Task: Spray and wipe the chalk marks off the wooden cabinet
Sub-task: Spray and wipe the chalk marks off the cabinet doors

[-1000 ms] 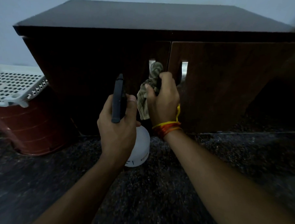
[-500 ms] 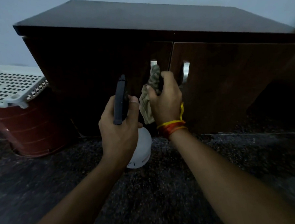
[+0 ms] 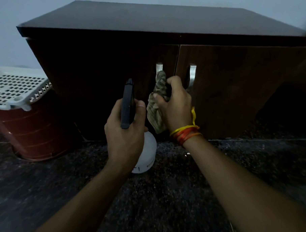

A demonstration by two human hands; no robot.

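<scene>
A dark wooden cabinet [image 3: 235, 87] with two doors and two metal handles stands on the floor before me. My left hand [image 3: 125, 134] grips a spray bottle [image 3: 147, 156], white below with a black spray head pointing at the left door. My right hand [image 3: 176, 104] holds a crumpled greenish cloth [image 3: 157, 105] against the left door, just under its metal handle [image 3: 159, 68]. The right door's handle [image 3: 192, 75] is beside my knuckles. The light is dim and I cannot make out chalk marks.
A reddish-brown plastic bin [image 3: 35, 131] with a white perforated lid [image 3: 12, 88] stands left of the cabinet. The floor [image 3: 169, 194] is dark speckled stone. A pale wall rises behind the cabinet. Orange and yellow threads circle my right wrist.
My right hand and the cloth have shifted slightly down and right along the left door by its handle. The left hand with the bottle stays nearly still.
</scene>
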